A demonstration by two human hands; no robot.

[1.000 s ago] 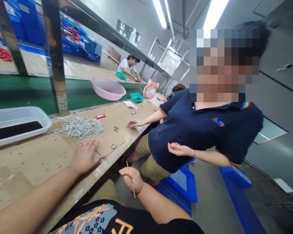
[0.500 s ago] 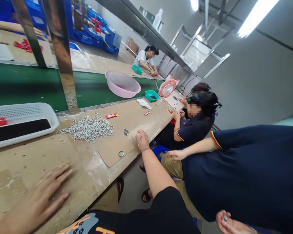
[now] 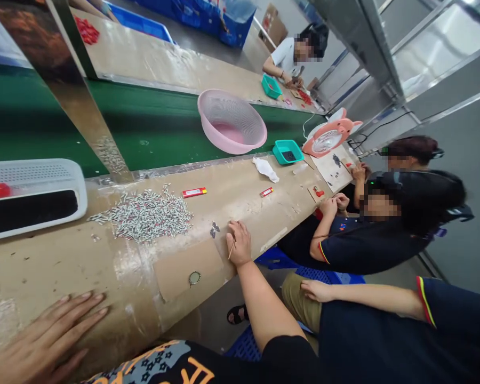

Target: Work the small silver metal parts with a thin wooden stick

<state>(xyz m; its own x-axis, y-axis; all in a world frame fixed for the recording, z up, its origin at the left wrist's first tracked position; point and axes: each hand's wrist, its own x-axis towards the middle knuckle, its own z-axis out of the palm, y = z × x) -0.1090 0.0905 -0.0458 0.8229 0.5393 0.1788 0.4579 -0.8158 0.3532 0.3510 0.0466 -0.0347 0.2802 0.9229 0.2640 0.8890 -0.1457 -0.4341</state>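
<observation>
My left hand (image 3: 54, 338) lies flat on the brown-covered bench at the lower left, fingers spread and nothing in them. At the bench's front edge my right hand (image 3: 240, 243) rests with curled fingers around a thin wooden stick (image 3: 232, 249), which points down toward the bench. Just left of it is a flat cardboard piece (image 3: 176, 272) carrying a small round metal cap (image 3: 194, 278). Several small dark pieces (image 3: 214, 230) lie beside my right fingertips. Farther left spreads a heap of small grey-white pieces (image 3: 148, 216), too small to name.
A white basket (image 3: 82, 186) stands at left. Two red-and-yellow packets (image 3: 194, 192), crumpled white tissue (image 3: 265, 169), a teal tray (image 3: 278, 154) and a pink fan (image 3: 310, 146) line the bench. A pink colander (image 3: 260, 133) sits on the green belt (image 3: 152, 122). Co-workers sit close at right.
The view has swung right and down. My left hand remains flat and my right hand keeps the stick near the bench edge. A co-worker's lower hand has left the view.
</observation>
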